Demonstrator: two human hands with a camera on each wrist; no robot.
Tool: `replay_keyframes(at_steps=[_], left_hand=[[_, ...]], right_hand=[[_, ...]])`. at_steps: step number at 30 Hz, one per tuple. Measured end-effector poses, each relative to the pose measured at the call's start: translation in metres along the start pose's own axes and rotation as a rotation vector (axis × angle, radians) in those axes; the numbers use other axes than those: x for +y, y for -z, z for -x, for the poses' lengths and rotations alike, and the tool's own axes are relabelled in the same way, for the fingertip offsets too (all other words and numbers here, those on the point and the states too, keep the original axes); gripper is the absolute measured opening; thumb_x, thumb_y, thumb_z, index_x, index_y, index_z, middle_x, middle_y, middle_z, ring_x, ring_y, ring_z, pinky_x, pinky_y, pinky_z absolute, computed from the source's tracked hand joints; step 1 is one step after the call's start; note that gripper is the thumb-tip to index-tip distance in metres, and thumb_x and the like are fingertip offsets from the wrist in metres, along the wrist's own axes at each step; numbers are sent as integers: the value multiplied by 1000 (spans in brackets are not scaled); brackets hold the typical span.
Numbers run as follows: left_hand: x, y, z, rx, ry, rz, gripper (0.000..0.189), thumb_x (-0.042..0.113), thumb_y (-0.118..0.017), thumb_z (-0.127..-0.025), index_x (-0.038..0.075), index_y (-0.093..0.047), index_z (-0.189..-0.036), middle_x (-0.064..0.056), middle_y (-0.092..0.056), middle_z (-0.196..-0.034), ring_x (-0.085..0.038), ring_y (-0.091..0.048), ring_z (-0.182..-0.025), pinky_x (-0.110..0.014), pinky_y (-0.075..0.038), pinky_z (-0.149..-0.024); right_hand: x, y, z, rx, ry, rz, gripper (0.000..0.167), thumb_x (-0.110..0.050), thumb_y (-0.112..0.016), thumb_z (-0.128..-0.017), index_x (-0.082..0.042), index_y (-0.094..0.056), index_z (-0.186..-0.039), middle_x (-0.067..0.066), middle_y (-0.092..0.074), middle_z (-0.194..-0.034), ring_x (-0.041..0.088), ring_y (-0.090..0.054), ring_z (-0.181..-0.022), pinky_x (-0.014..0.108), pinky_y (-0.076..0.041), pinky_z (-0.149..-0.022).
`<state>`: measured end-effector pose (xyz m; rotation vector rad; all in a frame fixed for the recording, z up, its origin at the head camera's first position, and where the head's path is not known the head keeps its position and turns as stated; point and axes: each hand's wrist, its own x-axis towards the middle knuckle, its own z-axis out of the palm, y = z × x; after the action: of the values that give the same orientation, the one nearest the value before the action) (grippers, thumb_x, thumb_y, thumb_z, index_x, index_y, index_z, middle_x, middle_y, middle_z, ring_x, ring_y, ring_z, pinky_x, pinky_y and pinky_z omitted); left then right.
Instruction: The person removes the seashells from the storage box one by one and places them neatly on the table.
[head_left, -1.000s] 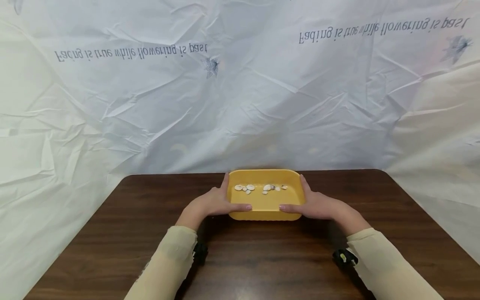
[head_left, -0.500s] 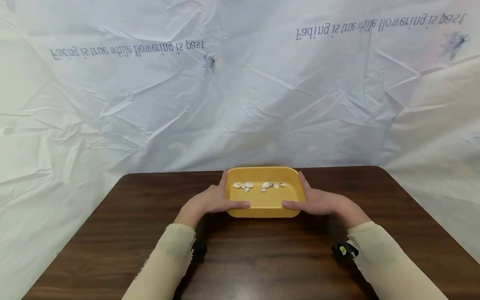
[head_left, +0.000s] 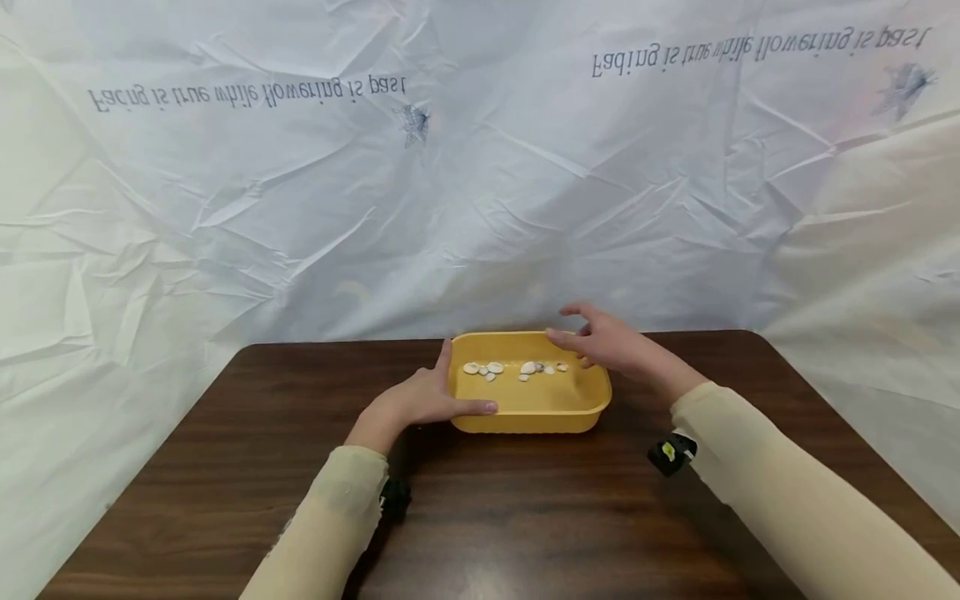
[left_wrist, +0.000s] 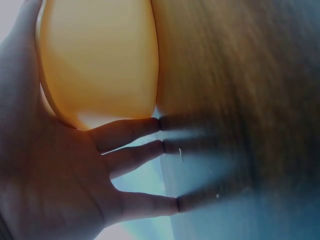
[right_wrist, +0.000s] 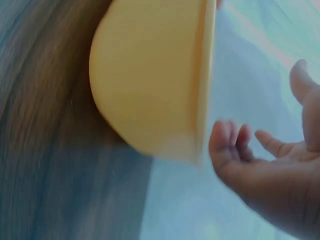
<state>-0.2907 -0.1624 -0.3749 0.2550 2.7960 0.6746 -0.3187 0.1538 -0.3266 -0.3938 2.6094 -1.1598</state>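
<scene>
A shallow yellow plastic tub (head_left: pixel 525 423) stands near the table's far edge in the head view. Several small pale seashells (head_left: pixel 528 367) lie inside it in two loose groups. My left hand (head_left: pixel 423 400) holds the tub's left end, thumb along the front rim. In the left wrist view, its spread fingers (left_wrist: pixel 131 131) reach down the outside wall to the table. Over the tub's back right corner hovers my right hand (head_left: pixel 611 340), thumb and forefinger apart, nothing held. The right wrist view has that hand beside and above the tub's rim (right_wrist: pixel 207 75), slightly blurred.
The dark brown wooden table (head_left: pixel 487 500) extends in front of and to both sides of the tub. Wrinkled white sheeting (head_left: pixel 480 208) with printed lettering hangs right behind the table's far edge. Black wrist cameras (head_left: pixel 672 453) sit under both forearms.
My right hand has let go of the tub's right end and risen over its back right corner. My left hand keeps its hold. The tub stays at the same place on the table.
</scene>
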Motion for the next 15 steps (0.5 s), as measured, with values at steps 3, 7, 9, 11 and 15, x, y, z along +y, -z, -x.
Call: replay_keyframes(at_steps=[3, 7, 9, 11, 15], left_hand=[[0, 1, 0, -3, 2, 5, 147, 93, -69, -73, 26, 19, -170, -31, -42, -164, -41, -51, -147, -53, -48, -114], [-1, 1, 0, 0, 3, -2, 147, 93, -68, -73, 26, 19, -170, -32, -41, -165, -42, -52, -147, -54, -49, -114], [-1, 1, 0, -2, 1, -8, 147, 94, -67, -74, 25, 19, -170, -32, -40, -165, -43, -51, -148, -54, -49, -114], [-2, 1, 0, -7, 0, -11, 147, 94, -66, -74, 24, 19, -170, -33, -39, -166, -44, -50, -149, -55, -48, -115], [-1, 1, 1, -14, -1, -11, 146, 94, -67, -73, 26, 20, -170, -32, -36, -167, -45, -45, -152, -57, -46, -117]], right_hand=[[-8, -13, -13, -115, -42, -147, 87, -58, -58, -106, -13, -19, -170, 29, -44, -159, 45, -59, -133, 55, -53, -110], [-14, -32, -26, -164, -117, -218, 86, -57, -57, -107, -9, -22, -169, 23, -45, -157, 37, -59, -124, 48, -56, -105], [-15, -40, -29, -158, -158, -204, 85, -56, -57, -107, -9, -24, -169, 18, -56, -134, 28, -60, -101, 41, -58, -91], [-14, -48, -32, -148, -190, -181, 84, -54, -58, -108, -8, -23, -170, 11, -59, -102, 21, -52, -77, 35, -53, -76], [-10, -59, -35, -117, -193, -113, 78, -43, -62, -109, -3, -29, -167, -2, -38, -60, 14, -31, -54, 32, -37, -59]])
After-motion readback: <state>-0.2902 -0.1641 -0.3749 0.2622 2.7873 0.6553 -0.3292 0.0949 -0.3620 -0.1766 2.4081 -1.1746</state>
